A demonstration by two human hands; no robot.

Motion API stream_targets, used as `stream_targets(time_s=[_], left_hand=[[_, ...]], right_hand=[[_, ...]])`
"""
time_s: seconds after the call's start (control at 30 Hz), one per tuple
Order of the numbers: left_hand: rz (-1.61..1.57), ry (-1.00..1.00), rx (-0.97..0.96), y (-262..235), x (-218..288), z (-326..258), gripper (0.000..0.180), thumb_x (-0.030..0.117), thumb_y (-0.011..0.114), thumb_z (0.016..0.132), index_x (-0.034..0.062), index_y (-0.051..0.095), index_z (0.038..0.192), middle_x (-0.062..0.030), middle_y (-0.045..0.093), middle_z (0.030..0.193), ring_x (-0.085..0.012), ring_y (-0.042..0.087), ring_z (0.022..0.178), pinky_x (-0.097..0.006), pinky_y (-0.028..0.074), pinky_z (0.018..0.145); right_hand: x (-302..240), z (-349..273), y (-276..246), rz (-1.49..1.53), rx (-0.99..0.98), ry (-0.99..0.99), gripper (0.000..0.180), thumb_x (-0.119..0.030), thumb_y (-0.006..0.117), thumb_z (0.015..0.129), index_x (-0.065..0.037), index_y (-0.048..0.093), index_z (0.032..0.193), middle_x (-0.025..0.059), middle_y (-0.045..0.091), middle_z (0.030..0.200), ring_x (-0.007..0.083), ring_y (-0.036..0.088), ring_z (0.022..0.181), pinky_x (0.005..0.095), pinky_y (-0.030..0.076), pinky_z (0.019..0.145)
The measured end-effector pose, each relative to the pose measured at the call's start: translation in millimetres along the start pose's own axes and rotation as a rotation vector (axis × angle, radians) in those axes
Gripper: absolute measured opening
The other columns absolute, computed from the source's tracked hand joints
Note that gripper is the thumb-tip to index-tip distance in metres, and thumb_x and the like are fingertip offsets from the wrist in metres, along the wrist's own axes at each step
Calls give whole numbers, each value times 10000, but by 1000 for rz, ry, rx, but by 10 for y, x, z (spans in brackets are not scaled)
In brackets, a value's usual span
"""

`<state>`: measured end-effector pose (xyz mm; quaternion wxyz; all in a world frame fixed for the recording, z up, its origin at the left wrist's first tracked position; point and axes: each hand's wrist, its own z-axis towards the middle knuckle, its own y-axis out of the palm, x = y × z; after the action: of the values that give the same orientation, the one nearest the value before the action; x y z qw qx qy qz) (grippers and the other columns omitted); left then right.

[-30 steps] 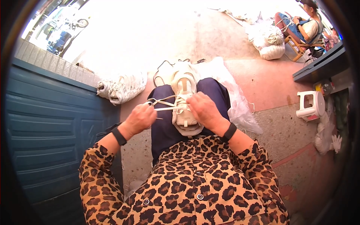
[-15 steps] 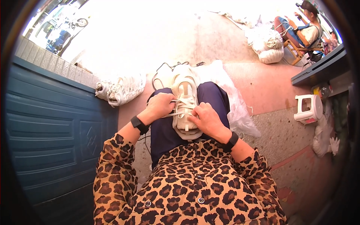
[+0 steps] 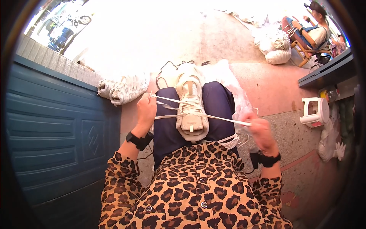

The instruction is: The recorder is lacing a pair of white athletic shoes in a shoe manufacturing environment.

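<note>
Two hands of mine are pulling white laces apart across a pale sneaker (image 3: 191, 107) that lies on my lap, toe pointing away from me, on my dark blue trousers. My left hand (image 3: 146, 110) is curled shut to the left of the shoe, fingers wrapped around the left lace (image 3: 167, 100), which runs taut from my fist to the shoe's eyelets. My right hand (image 3: 260, 129) is out to the right, nearer my body, pinched closed on the end of the right lace (image 3: 225, 119); that hand looks blurred, so I cannot tell exactly which fingers grip it. Both wrists wear black bands.

Just beyond my left hand, against a blue panelled door (image 3: 57, 129), lies a heap of white shoes (image 3: 124, 87). Under and to the right of my lap is a crumpled clear plastic bag (image 3: 232, 86). To the right on the speckled floor stands a small white plastic stool (image 3: 315, 112). Far right, two bulging white sacks (image 3: 273, 45) sit beside a person in a wooden chair (image 3: 310, 34).
</note>
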<state>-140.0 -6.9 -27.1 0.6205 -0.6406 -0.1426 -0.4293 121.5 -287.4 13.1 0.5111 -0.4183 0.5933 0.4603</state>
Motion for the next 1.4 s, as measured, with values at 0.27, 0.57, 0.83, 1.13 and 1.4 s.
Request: stream_targets(time_s=[0.27,0.57,0.83,1.13,1.4], left_hand=[[-471,-391,-639,127,685,19,130,135,604,775,40,584,688,51,482,596,-28,384,487,-203,284,430],[-455,-732,-1163,76,543,406,206,177,637,769,79,527,625,80,327,450,-33,242,353,-216,159,348],[-459,-889,-1023,155,347,271,224,188,600,822,82,515,644,93,283,456,-20,201,354,-199,145,348],[-683,-757,-803,-147,78,388,130,177,598,844,95,550,755,99,298,497,-17,236,388,-194,161,360],[-777,-624,-234,-1074,-512,832,145,226,514,878,81,526,883,76,329,534,-37,318,425,-189,211,371]], right_hand=[[-303,-839,-723,775,470,-519,318,-173,488,869,-108,394,572,82,498,959,216,449,969,401,352,921],[-125,-692,-677,962,451,-501,364,-196,460,918,-117,371,575,63,520,887,208,456,945,406,353,927],[69,-1000,-1130,1075,486,-698,226,-120,460,915,-54,417,702,61,449,781,200,458,819,386,392,888],[758,-1424,-1686,1120,853,-608,215,-39,496,865,-44,397,674,73,433,741,203,450,767,371,414,811],[806,-1081,-1427,1191,980,-360,365,-322,392,932,-54,410,686,46,366,656,166,359,629,299,332,578]])
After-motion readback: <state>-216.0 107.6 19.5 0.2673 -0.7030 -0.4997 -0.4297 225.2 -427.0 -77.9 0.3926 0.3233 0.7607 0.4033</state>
